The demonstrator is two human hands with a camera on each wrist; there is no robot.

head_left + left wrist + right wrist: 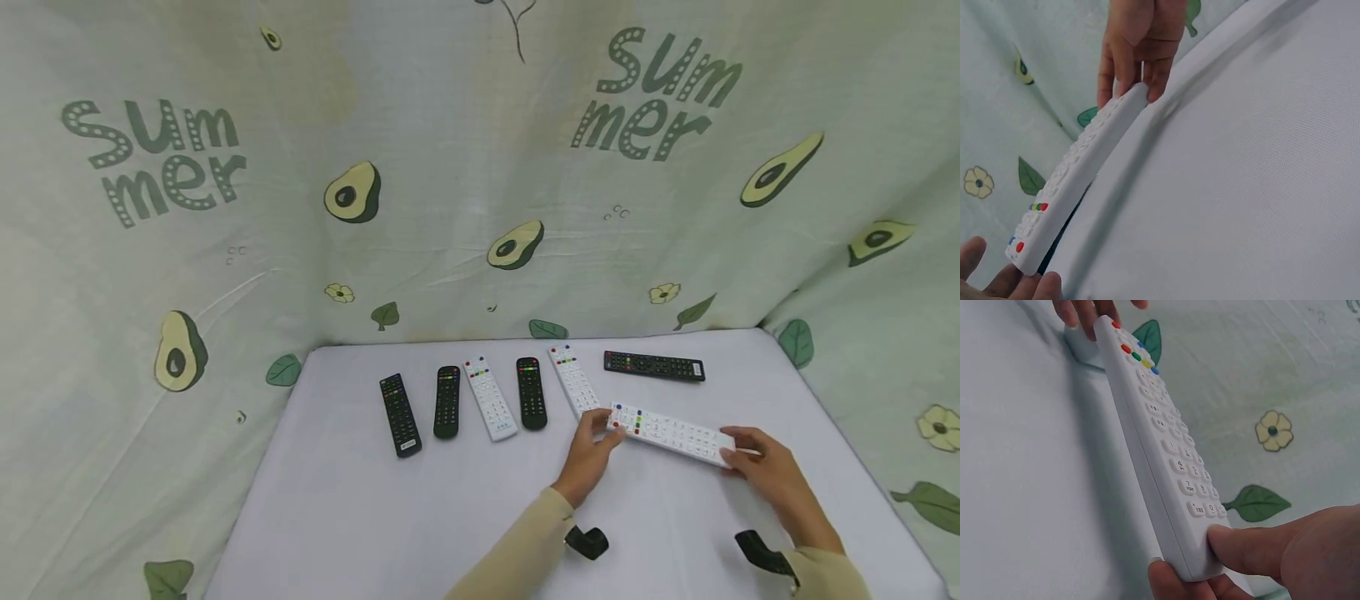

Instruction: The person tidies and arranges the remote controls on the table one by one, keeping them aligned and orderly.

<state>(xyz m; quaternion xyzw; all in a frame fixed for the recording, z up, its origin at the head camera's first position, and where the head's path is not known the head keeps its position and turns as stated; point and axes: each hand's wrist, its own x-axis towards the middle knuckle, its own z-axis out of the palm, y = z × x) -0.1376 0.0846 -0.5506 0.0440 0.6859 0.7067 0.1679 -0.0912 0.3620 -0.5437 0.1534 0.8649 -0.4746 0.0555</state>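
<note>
The white remote (671,433) stretches over the counter (360,517) from left hand (588,456) to right hand (768,469), keys up. The right clamps its end, thumb above, fingers beneath; whether the left grips or only touches, I cannot tell. Best steady both ends, clear of the second remote (574,382) just beyond the left.

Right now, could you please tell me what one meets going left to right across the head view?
Black remote, second black remote, white remote, third black remote, second white remote, held white remote, right hand.
</note>
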